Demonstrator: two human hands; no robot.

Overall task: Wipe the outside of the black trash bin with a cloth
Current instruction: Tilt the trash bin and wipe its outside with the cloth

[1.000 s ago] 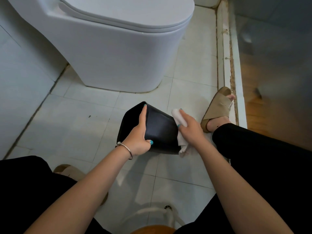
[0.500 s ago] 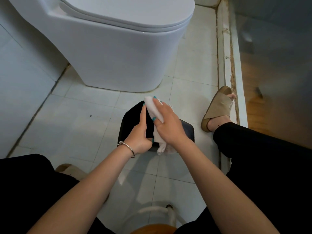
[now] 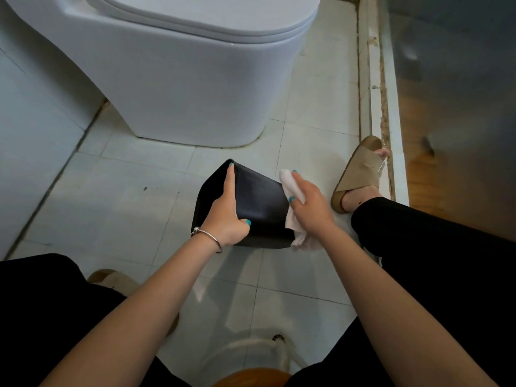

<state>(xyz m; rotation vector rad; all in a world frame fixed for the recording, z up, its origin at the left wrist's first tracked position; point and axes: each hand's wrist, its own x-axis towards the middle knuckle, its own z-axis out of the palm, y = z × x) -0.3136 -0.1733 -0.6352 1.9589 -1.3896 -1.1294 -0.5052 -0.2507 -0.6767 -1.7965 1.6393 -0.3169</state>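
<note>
Gripping the black bin (image 3: 259, 202) with my left hand (image 3: 226, 216), thumb and fingers clamped round its corner; my right hand (image 3: 310, 205) presses the white cloth (image 3: 293, 191) against its right side; bin sits on floor tiles (image 3: 111, 208) before the toilet (image 3: 181, 74)

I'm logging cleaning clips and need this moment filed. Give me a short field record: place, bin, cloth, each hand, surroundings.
place: bathroom, tiled floor
bin: black trash bin, tipped, its mouth not visible
cloth: white cloth, pressed against the bin's right side
left hand: left hand grips the bin's left edge
right hand: right hand holds the cloth on the bin
surroundings: white toilet behind the bin; tan sandal at right
</note>
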